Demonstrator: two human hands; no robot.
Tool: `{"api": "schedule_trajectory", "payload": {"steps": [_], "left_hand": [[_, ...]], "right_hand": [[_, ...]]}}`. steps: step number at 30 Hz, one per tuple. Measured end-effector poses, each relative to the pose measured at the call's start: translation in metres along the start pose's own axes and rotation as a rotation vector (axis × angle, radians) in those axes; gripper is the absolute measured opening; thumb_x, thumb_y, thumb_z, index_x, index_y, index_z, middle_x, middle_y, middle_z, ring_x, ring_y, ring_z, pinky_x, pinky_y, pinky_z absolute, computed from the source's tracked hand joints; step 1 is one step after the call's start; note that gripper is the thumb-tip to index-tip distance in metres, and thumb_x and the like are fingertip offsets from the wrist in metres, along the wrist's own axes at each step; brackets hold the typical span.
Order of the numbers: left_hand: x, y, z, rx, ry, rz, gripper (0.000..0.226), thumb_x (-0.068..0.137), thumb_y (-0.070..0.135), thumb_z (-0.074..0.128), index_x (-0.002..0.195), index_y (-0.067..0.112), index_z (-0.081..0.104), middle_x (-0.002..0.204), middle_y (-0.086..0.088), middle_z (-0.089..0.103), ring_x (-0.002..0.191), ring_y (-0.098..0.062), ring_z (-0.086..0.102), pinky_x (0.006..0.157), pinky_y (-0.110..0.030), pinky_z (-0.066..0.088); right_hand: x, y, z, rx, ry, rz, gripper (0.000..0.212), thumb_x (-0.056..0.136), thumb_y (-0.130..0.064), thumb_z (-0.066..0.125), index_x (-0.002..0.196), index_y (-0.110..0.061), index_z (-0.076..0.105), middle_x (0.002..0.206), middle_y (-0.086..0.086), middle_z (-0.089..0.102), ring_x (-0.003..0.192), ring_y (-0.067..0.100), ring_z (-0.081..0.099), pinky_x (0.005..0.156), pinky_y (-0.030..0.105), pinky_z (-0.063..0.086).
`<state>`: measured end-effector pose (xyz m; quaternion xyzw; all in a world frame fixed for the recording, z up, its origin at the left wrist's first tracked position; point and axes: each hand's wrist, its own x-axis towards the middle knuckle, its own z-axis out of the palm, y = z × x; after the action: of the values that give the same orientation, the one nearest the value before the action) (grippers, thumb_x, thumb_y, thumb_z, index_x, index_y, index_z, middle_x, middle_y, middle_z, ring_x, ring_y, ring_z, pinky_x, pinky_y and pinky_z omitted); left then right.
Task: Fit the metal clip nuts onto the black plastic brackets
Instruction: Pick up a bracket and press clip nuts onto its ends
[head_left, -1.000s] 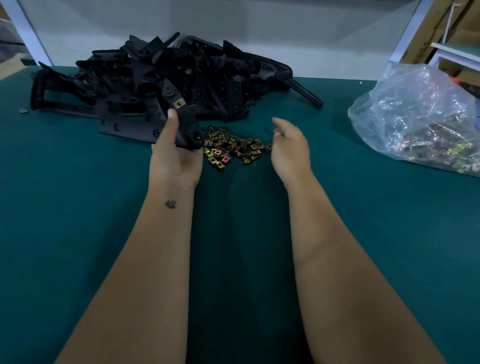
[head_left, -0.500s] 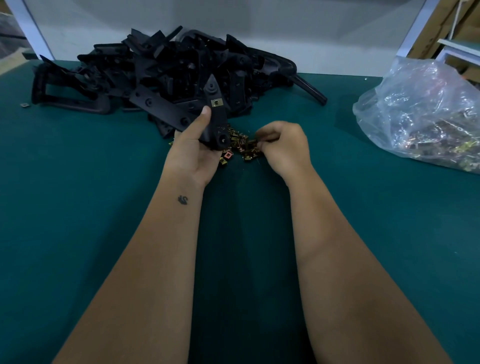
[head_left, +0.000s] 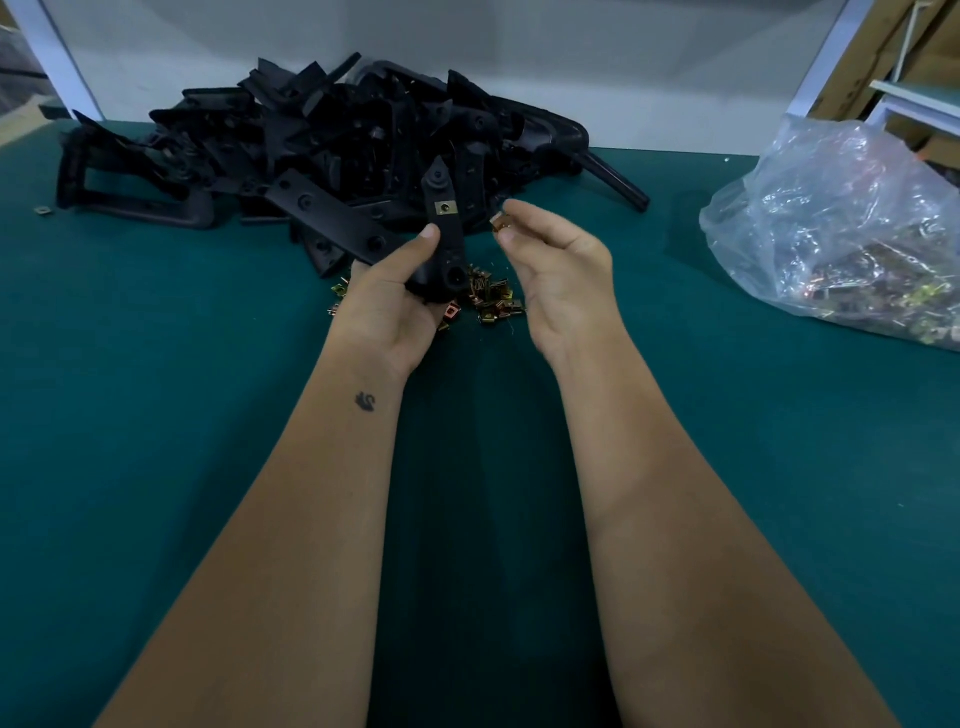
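Note:
My left hand (head_left: 389, 301) grips a black plastic bracket (head_left: 445, 239) upright above the green table, thumb on its edge. One metal clip nut (head_left: 445, 208) sits on the bracket's upper part. My right hand (head_left: 558, 265) is raised just right of the bracket and pinches a single clip nut (head_left: 500, 223) between thumb and fingertips. A small heap of loose clip nuts (head_left: 491, 301) lies on the table under and between both hands, partly hidden by the bracket.
A big pile of black plastic brackets (head_left: 337, 140) fills the back of the green table (head_left: 156, 415). A clear plastic bag (head_left: 841, 228) with more clip nuts lies at the right. One stray nut (head_left: 41, 210) lies far left. A white wall stands behind.
My right hand has lifted from the heap of nuts with one nut pinched. My left hand has raised the bracket slightly and holds it more upright.

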<state>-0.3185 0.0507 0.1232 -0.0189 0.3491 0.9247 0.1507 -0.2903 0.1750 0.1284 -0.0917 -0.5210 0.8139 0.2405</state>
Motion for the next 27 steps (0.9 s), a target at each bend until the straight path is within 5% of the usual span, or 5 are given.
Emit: {"api": "schedule_trajectory", "payload": {"steps": [6, 12, 18, 24, 27], "left_hand": [[0.002, 0.001, -0.004, 0.029, -0.035, -0.015, 0.054, 0.092, 0.001, 0.062, 0.144, 0.006, 0.045, 0.132, -0.014, 0.063, 0.115, -0.024, 0.064, 0.079, -0.033, 0.059], [0.005, -0.003, -0.005, 0.065, -0.008, 0.097, 0.068, 0.084, -0.006, 0.070, 0.142, 0.009, 0.038, 0.117, -0.010, 0.069, 0.096, -0.019, 0.071, 0.075, -0.034, 0.058], [0.010, -0.005, -0.007, 0.055, -0.028, 0.138, 0.055, 0.081, -0.009, 0.070, 0.121, 0.016, 0.042, 0.089, -0.001, 0.076, 0.083, -0.015, 0.075, 0.072, -0.036, 0.059], [0.008, -0.003, -0.007, 0.045, -0.013, 0.132, 0.064, 0.083, -0.009, 0.069, 0.135, 0.014, 0.040, 0.112, -0.009, 0.067, 0.102, -0.023, 0.068, 0.085, -0.043, 0.059], [0.007, -0.003, -0.006, 0.066, 0.007, 0.105, 0.056, 0.085, -0.006, 0.068, 0.130, 0.016, 0.042, 0.114, -0.008, 0.067, 0.105, -0.022, 0.065, 0.082, -0.039, 0.059]], "right_hand": [[-0.004, -0.001, 0.003, -0.135, -0.053, -0.025, 0.021, 0.082, 0.009, 0.068, 0.085, -0.011, 0.073, 0.088, 0.005, 0.074, 0.094, 0.016, 0.069, 0.093, 0.026, 0.053], [-0.005, 0.001, 0.004, -0.244, -0.106, -0.059, 0.014, 0.083, 0.003, 0.071, 0.085, -0.010, 0.068, 0.078, 0.005, 0.069, 0.072, 0.014, 0.065, 0.074, 0.029, 0.055], [-0.006, 0.002, 0.008, -0.325, -0.192, -0.043, 0.023, 0.091, 0.001, 0.059, 0.092, -0.017, 0.073, 0.091, 0.003, 0.070, 0.087, 0.016, 0.066, 0.077, 0.029, 0.056], [-0.007, 0.001, 0.004, -0.341, -0.097, -0.040, 0.016, 0.085, 0.002, 0.063, 0.074, -0.010, 0.065, 0.075, 0.006, 0.063, 0.072, 0.014, 0.064, 0.073, 0.032, 0.059], [-0.005, 0.001, 0.002, -0.589, -0.035, -0.203, 0.018, 0.080, -0.007, 0.069, 0.070, -0.022, 0.066, 0.068, -0.010, 0.064, 0.067, 0.001, 0.058, 0.065, 0.017, 0.049]]}}
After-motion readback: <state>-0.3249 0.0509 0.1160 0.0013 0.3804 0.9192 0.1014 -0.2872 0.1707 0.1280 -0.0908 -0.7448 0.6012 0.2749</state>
